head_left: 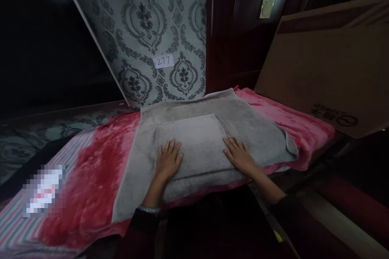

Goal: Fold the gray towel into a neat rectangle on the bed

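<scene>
A folded light-grey cloth (197,141), like a towel, lies flat in the middle of a larger grey cloth (258,133). My left hand (168,158) rests on the folded cloth's left side, fingers spread and pointing away from me. At its right edge lies my right hand (239,153), palm down with the fingers apart. Neither hand grips anything. Both palms are hidden against the fabric. The larger grey cloth is spread out, with its right corner turned up a little.
Beneath the cloths lies a red and pink plush blanket (94,166); striped fabric (75,145) shows at left. A large cardboard box (328,64) leans at the right. Behind stands a patterned wall (179,20) with a paper label (163,61) reading 277. A dark screen-like panel (51,48) is at left.
</scene>
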### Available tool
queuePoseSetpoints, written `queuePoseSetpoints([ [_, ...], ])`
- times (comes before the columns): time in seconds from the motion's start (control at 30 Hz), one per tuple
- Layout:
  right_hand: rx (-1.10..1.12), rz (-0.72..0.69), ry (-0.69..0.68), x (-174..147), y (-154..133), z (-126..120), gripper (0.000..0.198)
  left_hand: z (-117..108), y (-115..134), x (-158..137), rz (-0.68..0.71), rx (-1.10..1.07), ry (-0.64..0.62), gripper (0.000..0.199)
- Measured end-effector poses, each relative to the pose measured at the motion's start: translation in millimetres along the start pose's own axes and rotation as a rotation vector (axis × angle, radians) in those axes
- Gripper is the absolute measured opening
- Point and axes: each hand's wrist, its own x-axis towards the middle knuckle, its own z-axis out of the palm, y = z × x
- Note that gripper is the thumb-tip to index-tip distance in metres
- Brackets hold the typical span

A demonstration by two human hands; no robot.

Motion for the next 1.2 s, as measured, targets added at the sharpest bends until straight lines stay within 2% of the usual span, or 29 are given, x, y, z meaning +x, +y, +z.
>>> queuePoseSetpoints([
  [0.1,-0.017,0.038,-0.025,6,-7,-9,0.057,-2,1,-1,-0.001,0.008,0.000,0.057],
  [0.17,-0.027,0.014,-0.008,14,-20,-18,0.056,-1,2,-3,0.001,0.003,0.010,0.056],
  [0.3,0.016,-0.206,-0.035,46,-75,-33,0.057,4,-2,-8,0.022,-0.044,0.047,0.055],
  [0.4,0.060,-0.367,-0.063,80,-124,-35,0.058,-2,-11,-3,0.041,-0.134,0.022,0.052],
  [0.5,0.087,-0.452,-0.055,114,-158,-29,0.056,-22,-20,23,0.008,-0.174,0.029,0.050],
  [0.63,0.105,-0.479,0.007,148,-174,-13,0.051,-39,-23,75,-0.134,-0.038,0.095,0.053],
  [0.73,0.113,-0.478,0.011,160,-168,-1,0.049,-27,-21,99,-0.190,0.064,0.051,0.053],
  [0.83,0.104,-0.441,-0.008,169,-147,4,0.052,-8,-22,103,-0.182,0.110,0.022,0.054],
  [0.93,0.065,-0.308,-0.032,180,-113,1,0.054,-2,-25,101,-0.181,0.110,0.015,0.054],
  [1.03,0.031,-0.164,-0.042,188,-73,-4,0.055,-4,-26,102,-0.197,0.093,-0.003,0.055],
  [1.2,0.022,0.009,-0.064,181,-24,-9,0.055,-6,-25,102,-0.189,0.067,-0.009,0.056],
])
